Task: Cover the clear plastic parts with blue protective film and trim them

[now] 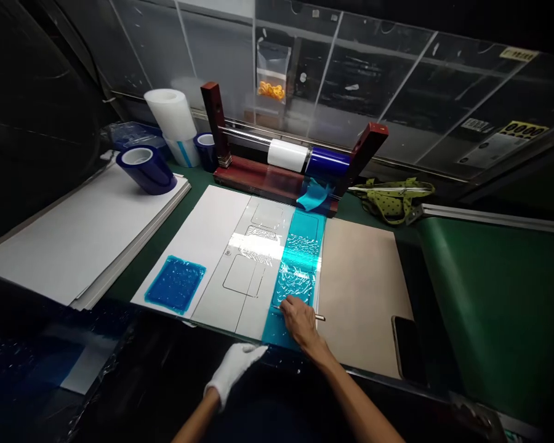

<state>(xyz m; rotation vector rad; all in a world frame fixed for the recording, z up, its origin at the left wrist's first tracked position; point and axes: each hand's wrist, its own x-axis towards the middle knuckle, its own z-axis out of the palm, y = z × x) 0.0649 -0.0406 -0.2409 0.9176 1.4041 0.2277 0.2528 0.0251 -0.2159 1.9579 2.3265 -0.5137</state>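
A strip of glossy blue protective film lies down the right part of a white board with outlined rounded rectangles. My bare right hand is closed round a slim pen-like tool, resting on the film's lower part. Only the tool's brownish end shows clearly; its tip is hidden. My left hand, in a white glove, is at the board's front edge, its fingers together at the film's lower left corner. The exact grip there is partly hidden. A blue film-covered rectangular piece lies at the board's left.
Behind the board stands a dark red wooden stand carrying a white roll and a blue film roll. A stack of white sheets bears another blue roll. Brown board, a phone and a green pouch lie right.
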